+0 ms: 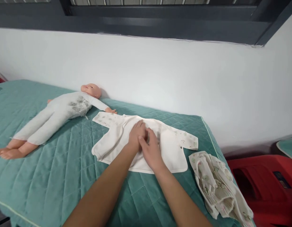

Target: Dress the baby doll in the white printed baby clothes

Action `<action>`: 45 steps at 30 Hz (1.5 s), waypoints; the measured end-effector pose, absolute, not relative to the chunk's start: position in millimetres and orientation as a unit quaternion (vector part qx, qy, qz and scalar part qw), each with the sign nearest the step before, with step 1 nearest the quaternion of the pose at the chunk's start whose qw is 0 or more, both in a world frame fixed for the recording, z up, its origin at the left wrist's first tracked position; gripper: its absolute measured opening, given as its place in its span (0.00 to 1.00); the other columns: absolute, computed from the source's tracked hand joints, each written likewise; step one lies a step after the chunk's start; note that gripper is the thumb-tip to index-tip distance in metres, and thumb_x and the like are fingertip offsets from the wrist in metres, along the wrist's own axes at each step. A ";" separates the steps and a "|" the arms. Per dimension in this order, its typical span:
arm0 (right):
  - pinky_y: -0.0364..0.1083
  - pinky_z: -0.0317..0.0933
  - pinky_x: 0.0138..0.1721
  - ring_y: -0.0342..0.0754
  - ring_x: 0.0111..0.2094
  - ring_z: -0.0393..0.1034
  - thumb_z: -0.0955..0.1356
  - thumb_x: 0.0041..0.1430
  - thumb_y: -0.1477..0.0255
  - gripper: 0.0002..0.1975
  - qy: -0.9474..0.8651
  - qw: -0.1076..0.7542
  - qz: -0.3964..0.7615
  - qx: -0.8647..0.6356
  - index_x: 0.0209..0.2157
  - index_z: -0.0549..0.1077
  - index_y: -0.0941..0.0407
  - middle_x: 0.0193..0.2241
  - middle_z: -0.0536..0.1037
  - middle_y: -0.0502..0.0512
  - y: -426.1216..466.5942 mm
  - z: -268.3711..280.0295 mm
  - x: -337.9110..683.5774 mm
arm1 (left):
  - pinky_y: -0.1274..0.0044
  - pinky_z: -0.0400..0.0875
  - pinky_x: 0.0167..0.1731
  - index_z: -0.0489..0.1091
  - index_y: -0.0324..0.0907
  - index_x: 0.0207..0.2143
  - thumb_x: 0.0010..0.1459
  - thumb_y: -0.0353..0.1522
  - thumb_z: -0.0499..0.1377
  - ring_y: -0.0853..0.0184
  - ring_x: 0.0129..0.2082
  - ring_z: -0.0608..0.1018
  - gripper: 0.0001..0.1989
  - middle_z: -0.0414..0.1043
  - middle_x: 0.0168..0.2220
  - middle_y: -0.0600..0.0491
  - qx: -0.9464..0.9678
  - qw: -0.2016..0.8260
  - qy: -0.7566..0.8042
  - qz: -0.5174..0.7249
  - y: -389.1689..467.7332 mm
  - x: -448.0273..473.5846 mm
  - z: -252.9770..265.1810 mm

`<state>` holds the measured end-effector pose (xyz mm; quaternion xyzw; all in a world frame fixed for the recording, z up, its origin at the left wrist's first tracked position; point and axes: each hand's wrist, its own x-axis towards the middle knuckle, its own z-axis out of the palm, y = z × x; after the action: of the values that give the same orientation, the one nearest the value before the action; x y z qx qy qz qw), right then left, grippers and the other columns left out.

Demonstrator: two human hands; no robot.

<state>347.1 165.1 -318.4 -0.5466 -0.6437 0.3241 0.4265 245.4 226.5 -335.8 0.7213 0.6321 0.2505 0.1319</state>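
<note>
A white baby jacket with small printed figures on its sleeves lies spread on a green quilted pad, sleeves out to both sides. Near the middle of its upper part, my left hand rests with the fingers stretched forward over the cloth. Close beside it, my right hand lies on the jacket with the thumb apart from the fingers, its thumb tip by the left hand. Neither hand visibly grips anything. To the left, a baby doll in a white body suit lies on its back, one hand by the jacket's left sleeve.
Crumpled printed baby clothes lie at the right edge of the green quilted pad. A red plastic bed frame stands beyond that edge. Behind the pad runs a white wall under a dark window frame.
</note>
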 end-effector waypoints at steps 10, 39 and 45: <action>0.66 0.39 0.67 0.63 0.71 0.42 0.61 0.65 0.67 0.26 -0.764 0.202 0.136 -0.598 0.63 0.63 0.58 0.68 0.58 0.65 162.7 -332.7 350.9 | 0.62 0.60 0.63 0.60 0.30 0.62 0.66 0.35 0.49 0.50 0.64 0.66 0.25 0.63 0.63 0.34 0.678 -0.023 0.708 0.196 207.8 194.4 -341.2; 0.46 0.42 0.26 0.46 0.26 0.70 0.60 0.71 0.66 0.15 -0.839 0.086 -0.039 -0.537 0.30 0.70 0.54 0.25 0.76 0.50 96.4 -318.5 368.1 | 0.58 0.62 0.60 0.61 0.44 0.64 0.67 0.34 0.45 0.48 0.63 0.63 0.25 0.61 0.64 0.41 0.715 0.026 0.676 0.177 236.2 177.7 -333.1; 0.46 0.44 0.27 0.44 0.23 0.66 0.60 0.70 0.68 0.18 -0.854 0.107 -0.060 -0.506 0.25 0.69 0.54 0.20 0.73 0.49 81.4 -320.7 373.4 | 0.60 0.64 0.59 0.62 0.43 0.63 0.67 0.34 0.46 0.50 0.61 0.65 0.24 0.63 0.61 0.40 0.703 0.041 0.680 0.204 237.7 175.4 -333.1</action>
<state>373.4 81.4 -320.7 -0.5062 -0.8537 -0.0599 0.1065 175.4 237.7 -333.1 0.7031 0.6798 0.2045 0.0410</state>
